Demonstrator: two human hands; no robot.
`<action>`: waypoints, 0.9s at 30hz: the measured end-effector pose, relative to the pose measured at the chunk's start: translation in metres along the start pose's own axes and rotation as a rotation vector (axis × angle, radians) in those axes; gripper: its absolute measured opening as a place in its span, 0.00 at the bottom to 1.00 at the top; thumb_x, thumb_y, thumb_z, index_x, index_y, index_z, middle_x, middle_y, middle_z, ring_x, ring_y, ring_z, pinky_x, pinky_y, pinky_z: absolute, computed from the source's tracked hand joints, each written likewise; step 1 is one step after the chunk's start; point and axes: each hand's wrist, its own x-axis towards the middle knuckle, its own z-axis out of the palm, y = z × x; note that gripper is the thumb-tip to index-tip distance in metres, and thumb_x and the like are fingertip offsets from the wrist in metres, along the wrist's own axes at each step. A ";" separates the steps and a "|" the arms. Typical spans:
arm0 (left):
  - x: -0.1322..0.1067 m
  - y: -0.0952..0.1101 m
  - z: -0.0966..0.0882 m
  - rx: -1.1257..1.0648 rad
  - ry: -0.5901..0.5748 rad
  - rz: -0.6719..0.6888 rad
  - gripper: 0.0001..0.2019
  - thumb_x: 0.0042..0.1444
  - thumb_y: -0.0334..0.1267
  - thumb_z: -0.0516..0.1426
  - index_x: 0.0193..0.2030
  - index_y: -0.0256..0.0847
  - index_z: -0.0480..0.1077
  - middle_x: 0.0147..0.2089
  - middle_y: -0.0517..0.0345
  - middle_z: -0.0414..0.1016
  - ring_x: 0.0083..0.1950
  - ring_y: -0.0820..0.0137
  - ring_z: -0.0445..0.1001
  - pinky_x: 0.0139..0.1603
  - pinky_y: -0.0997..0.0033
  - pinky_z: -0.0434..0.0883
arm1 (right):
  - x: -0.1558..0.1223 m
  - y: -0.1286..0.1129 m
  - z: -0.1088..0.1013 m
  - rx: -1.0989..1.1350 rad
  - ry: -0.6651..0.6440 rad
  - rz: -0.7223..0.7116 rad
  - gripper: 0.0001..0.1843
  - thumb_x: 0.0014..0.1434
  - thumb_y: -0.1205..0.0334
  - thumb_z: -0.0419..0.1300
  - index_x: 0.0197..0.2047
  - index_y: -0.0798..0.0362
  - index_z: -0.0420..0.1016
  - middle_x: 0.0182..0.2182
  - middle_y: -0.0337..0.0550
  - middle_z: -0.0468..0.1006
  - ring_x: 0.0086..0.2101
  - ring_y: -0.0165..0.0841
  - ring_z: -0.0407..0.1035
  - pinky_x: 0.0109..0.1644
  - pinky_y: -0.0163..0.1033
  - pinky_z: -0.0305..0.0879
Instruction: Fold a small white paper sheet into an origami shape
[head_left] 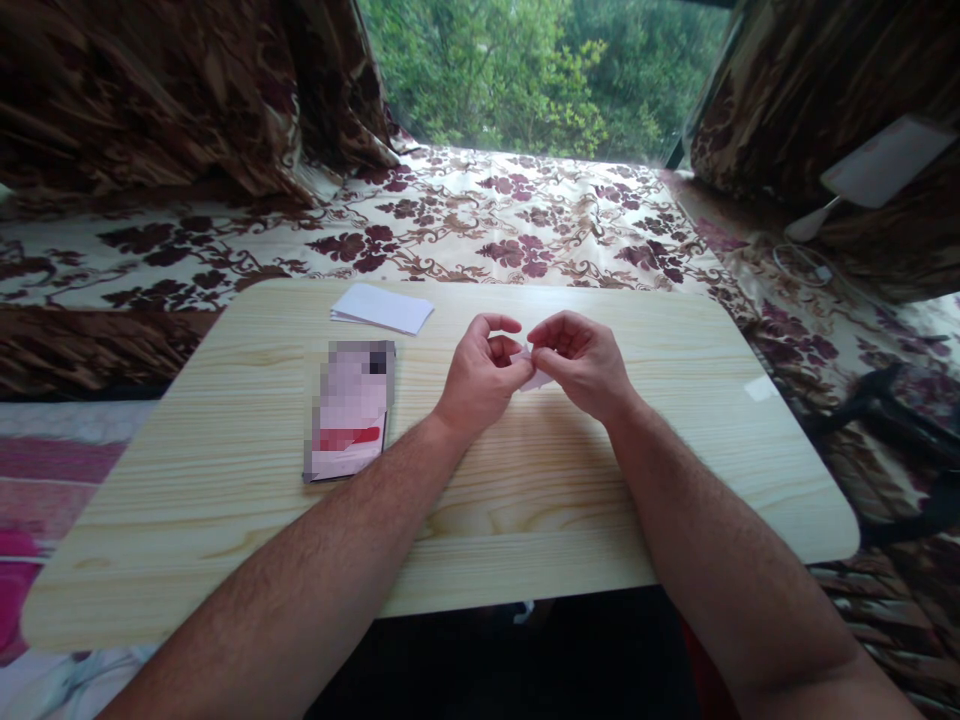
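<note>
A small folded piece of white paper (pixel 535 380) is held between both hands above the middle of the table. My left hand (pixel 484 372) pinches its left side between thumb and fingers. From the other side, my right hand (pixel 581 362) grips the paper's upper edge, thumb and fingertips close to the left thumb. Part of the paper is hidden behind the fingers, so its exact folded shape cannot be made out. To the left of the hands lies a phone-sized flat object (pixel 352 400), blurred over, with a red band.
Several white paper sheets (pixel 382 307) lie stacked at the back left of the wood-grain table (pixel 225 420). A small white scrap (pixel 760 388) sits near the right edge. Behind is a flower-patterned cloth ledge (pixel 517 220) below a window, with a white lamp (pixel 889 160) at right.
</note>
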 end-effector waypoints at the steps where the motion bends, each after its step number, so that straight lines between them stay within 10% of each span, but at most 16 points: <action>1: 0.000 0.000 0.000 0.004 -0.003 0.003 0.20 0.45 0.31 0.64 0.45 0.42 0.63 0.28 0.66 0.69 0.26 0.77 0.68 0.28 0.77 0.65 | 0.000 0.000 0.000 -0.002 -0.002 0.003 0.07 0.48 0.68 0.62 0.34 0.53 0.74 0.28 0.37 0.76 0.28 0.28 0.68 0.30 0.35 0.64; 27: -0.004 0.001 0.002 0.123 0.028 0.044 0.19 0.48 0.34 0.64 0.46 0.43 0.63 0.28 0.65 0.71 0.27 0.75 0.70 0.28 0.76 0.65 | 0.000 -0.001 0.001 -0.015 0.036 0.034 0.07 0.48 0.68 0.63 0.34 0.53 0.74 0.29 0.38 0.76 0.29 0.29 0.70 0.32 0.36 0.67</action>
